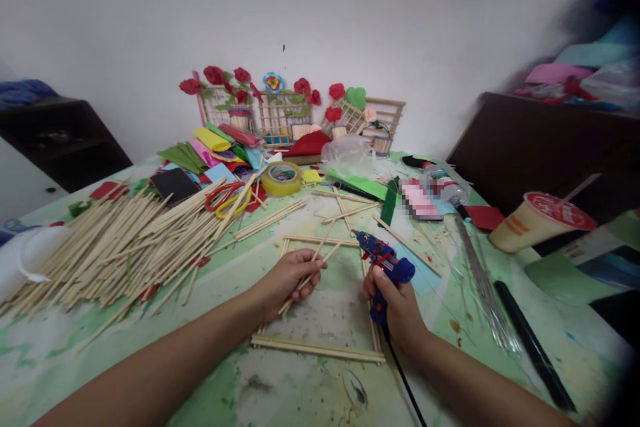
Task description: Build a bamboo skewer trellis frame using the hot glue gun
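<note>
Two thin wooden sticks (pixel 330 252) are pinched in my left hand (pixel 295 277), crossing each other near its fingers. My right hand (pixel 395 297) is wrapped round the handle of a blue glue gun (pixel 385 260), whose tip points up and to the left. A black cord runs down from the gun. Beneath both hands a square frame of sticks (pixel 320 348) lies on the table. Its left side is partly hidden by my left hand, and its right side passes behind the gun. Just beyond the frame lie more loose sticks (pixel 350 211), some crossing.
A big pile of sticks (pixel 120 247) covers the left, with scissors (pixel 227 199) on it. Tape (pixel 281 178), coloured paper (pixel 213 140) and stick trellises with paper flowers (pixel 280 113) stand behind. At right are wires (pixel 483 287), a black rod (pixel 535 347) and a cup (pixel 540 221).
</note>
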Demonstrator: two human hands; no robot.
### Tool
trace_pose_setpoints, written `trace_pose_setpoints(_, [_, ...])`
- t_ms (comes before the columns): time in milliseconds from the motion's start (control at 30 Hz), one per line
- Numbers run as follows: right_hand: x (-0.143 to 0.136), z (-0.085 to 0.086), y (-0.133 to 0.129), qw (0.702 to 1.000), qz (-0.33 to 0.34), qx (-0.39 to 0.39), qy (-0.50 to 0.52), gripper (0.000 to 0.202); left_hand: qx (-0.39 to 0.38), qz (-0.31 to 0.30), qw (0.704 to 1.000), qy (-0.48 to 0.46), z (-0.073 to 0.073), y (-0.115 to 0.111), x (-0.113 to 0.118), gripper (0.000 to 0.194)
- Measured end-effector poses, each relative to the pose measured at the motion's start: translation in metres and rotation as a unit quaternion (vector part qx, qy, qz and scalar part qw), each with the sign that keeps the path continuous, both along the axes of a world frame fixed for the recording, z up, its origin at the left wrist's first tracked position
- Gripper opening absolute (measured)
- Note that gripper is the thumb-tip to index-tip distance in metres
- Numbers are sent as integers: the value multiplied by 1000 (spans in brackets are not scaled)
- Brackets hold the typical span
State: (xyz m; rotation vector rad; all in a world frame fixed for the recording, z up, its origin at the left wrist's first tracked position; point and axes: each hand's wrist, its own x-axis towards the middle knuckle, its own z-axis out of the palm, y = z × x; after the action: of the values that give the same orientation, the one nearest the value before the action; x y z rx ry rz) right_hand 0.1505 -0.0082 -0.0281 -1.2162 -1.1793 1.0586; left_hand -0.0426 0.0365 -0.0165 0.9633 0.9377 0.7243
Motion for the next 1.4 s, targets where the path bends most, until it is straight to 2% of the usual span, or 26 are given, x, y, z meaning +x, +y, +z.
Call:
trace_pose_setpoints(467, [3, -7, -1, 1000, 19, 0, -13, 44, 0, 0, 1000, 1, 1, 1, 1, 24])
trace_pose_setpoints(800, [2, -3, -2, 1000, 12, -3, -13, 44, 3, 8, 1000, 6, 0, 2, 0, 22])
trace_pose_setpoints(1400, [4, -10, -1, 999, 25, 3, -36, 42, 17, 4, 1000, 5, 2, 1, 0, 25])
